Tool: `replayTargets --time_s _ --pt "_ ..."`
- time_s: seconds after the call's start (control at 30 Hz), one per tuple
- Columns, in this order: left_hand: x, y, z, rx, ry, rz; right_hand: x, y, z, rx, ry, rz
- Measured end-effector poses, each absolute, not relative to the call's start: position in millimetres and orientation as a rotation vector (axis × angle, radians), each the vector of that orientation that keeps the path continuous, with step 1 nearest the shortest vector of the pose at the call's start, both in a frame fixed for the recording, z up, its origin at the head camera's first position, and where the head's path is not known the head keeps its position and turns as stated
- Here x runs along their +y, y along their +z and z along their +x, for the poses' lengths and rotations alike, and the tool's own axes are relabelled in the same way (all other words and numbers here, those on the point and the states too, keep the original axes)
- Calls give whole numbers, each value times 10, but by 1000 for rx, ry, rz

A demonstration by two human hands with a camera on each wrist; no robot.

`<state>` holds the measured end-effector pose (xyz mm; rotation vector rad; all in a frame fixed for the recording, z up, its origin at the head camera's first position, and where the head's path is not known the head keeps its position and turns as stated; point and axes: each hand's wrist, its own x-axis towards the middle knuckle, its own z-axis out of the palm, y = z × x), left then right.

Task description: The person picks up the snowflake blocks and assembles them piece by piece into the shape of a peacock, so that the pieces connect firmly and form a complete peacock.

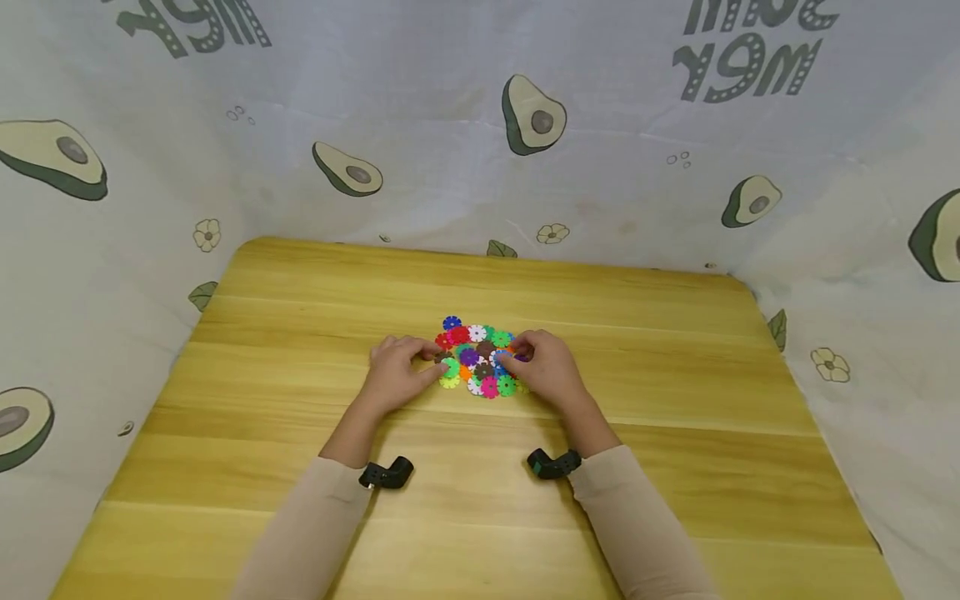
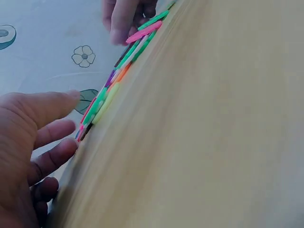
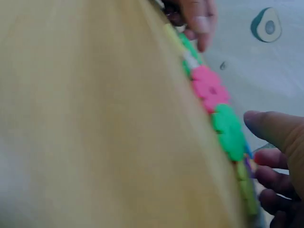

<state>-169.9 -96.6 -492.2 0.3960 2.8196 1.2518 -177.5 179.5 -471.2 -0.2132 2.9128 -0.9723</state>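
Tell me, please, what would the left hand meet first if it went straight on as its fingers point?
The left hand would probably first meet the left edge of the multicoloured pile of flat, notched plastic discs, perhaps the bright green round disc; depth and contact are unclear.

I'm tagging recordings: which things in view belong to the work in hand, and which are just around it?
In the work:
- colourful notched discs
- left hand
- right hand

Just around it:
- wooden table
- avocado-print cloth
- black wrist devices
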Motion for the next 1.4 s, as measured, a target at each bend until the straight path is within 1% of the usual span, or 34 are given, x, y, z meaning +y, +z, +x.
replayTargets --time_s 0.17,0.27,0.37,0.5,0.6,0.7,0.83,1.0,1.2,1.4 --pt "-862 -4936 -1713 2856 1116 449 1747 -4789 -1772 2960 -957 -134" --pt "-859 -4916 -1743 2788 1131 453 1737 -4818 -1785 2931 -1071 -93" --pt "-881 -4895 -1780 2711 1243 400 1706 -4862 -1798 2877 -1308 -55" --pt "-908 -4886 -1813 2646 1394 329 1622 -4918 -1787 2744 -1793 -9" --pt "-898 -4883 -1816 2635 1467 285 1522 -4947 -1767 2596 -2107 -84" --pt "-838 -4897 -1811 2601 1635 239 1397 -4961 -1738 2465 -2247 -222" --pt "-724 -4919 -1778 2422 1957 137 1277 -4958 -1703 2370 -2275 -320" --pt "-585 -4916 -1743 2086 2255 34 1278 -4923 -1665 2345 -2261 -349" --pt "-561 -4936 -1729 1938 2302 5 1282 -4924 -1665 2387 -2185 -374" --pt "-581 -4965 -1742 1933 2281 46 1297 -4912 -1680 2421 -2107 -386"
